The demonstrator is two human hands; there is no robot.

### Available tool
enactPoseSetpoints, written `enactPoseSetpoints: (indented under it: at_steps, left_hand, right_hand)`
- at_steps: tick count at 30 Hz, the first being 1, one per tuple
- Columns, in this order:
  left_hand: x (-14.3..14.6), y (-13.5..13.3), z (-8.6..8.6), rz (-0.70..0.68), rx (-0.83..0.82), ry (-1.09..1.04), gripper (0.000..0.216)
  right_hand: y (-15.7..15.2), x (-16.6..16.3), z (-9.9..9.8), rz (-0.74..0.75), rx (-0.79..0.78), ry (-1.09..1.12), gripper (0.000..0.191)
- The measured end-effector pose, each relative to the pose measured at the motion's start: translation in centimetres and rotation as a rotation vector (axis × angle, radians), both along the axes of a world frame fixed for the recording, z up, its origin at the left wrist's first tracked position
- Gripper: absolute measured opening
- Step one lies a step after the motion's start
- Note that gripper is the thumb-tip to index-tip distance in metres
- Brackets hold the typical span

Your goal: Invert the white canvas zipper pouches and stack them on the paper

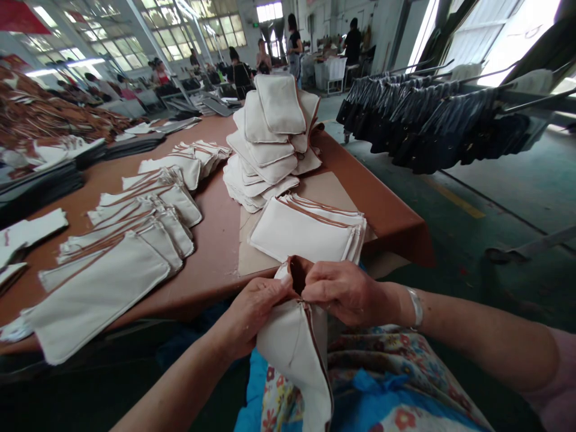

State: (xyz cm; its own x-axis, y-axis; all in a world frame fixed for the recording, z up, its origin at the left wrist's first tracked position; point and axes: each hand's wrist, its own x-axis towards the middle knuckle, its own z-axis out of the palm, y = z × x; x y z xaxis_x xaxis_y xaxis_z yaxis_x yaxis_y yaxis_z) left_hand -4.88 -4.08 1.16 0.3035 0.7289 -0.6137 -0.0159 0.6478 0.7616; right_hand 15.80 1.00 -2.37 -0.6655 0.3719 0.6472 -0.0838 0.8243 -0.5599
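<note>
Over my lap hangs a white fabric pouch (292, 342) with brown lining showing at its gathered upper end. My left hand (256, 306) pinches it from the left, thumb on top near the brown opening. My right hand (344, 291) is curled closed on the other side of that opening, its fingertips at the dark zipper-like edge that runs down the pouch. Just beyond both hands, a small stack of similar white pouches (301, 228) with brown edges lies on brown paper at the table's near side.
A tall pile of white pouches (270, 150) stands behind on the brown-covered table (216, 222). Overlapping rows of pouches (103, 288) spread along the left. Dark pieces hang from a rack (418, 120) at right. Several people are in the background.
</note>
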Motion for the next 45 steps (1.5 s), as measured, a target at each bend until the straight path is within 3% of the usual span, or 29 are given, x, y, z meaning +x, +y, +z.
enactPoseSetpoints:
  at_steps: [4,6,8,11,13,15,18,22,25,29,31,34,37,39,41,43,45]
  left_hand:
    - [0.0,-0.1,-0.4,-0.059,-0.024,0.011,0.041]
    - [-0.1,-0.2,-0.4,-0.096,0.05,0.055,0.042]
    - [-0.2,-0.2,0.1,-0.173,0.15,0.114,0.04]
    - [-0.3,-0.1,1.3,-0.305,0.361,0.293,0.037]
    - [-0.2,0.0,2.2,-0.37,0.534,0.416,0.034]
    - [0.0,0.2,2.9,-0.415,0.662,0.497,0.031]
    - [0.2,0.1,3.4,-0.436,0.722,0.564,0.029]
    - [0.1,-0.3,2.5,-0.349,0.677,0.43,0.032]
    - [-0.3,-0.5,1.2,-0.236,0.429,0.104,0.043]
    - [-0.7,-0.2,0.8,-0.1,0.208,-0.089,0.068]
    - [-0.7,0.1,1.4,-0.126,0.173,-0.088,0.06]
    - [-0.6,0.2,2.2,-0.224,0.191,-0.039,0.04]
    - [-0.2,-0.4,2.6,-0.222,0.309,0.04,0.042]
    - [-0.1,-1.2,2.9,-0.13,0.399,0.124,0.043]
    - [-0.4,-1.9,3.0,0.015,0.499,0.296,0.043]
    - [-1.0,-2.7,3.0,0.156,0.622,0.499,0.042]
    - [-1.8,-3.4,2.6,0.238,0.759,0.647,0.04]
  right_hand:
    - [0.0,0.8,-0.8,-0.073,0.409,-0.072,0.014]
    - [-0.2,1.0,-1.1,-0.056,0.416,-0.099,0.014]
    - [-0.6,1.2,-1.0,-0.002,0.211,-0.082,0.014]
    - [-0.7,1.3,0.1,-0.001,-0.325,-0.016,0.019]
    - [-0.4,1.3,1.3,-0.003,-0.586,-0.071,0.026]
    - [0.3,1.2,2.7,0.061,-0.675,-0.196,0.028]
    - [1.1,0.9,3.8,0.16,-0.676,-0.315,0.02]
    - [1.0,0.4,2.8,0.217,-0.873,-0.218,0.024]
    - [0.5,0.4,1.5,0.274,-1.055,-0.106,0.032]
    - [0.2,0.8,1.5,0.296,-1.123,-0.062,0.034]
    - [0.2,0.9,1.8,0.303,-1.148,-0.067,0.033]
    - [0.4,0.6,1.5,0.292,-1.109,-0.078,0.033]
    - [1.0,-0.2,1.0,0.289,-0.992,-0.11,0.034]
    - [1.7,-0.5,1.8,0.205,-0.826,-0.146,0.033]
    - [2.2,-0.5,3.6,0.009,-0.594,-0.165,0.03]
    - [2.1,-0.7,5.7,-0.188,-0.446,-0.178,0.053]
    - [1.4,-1.5,7.1,-0.213,-0.404,-0.242,0.073]
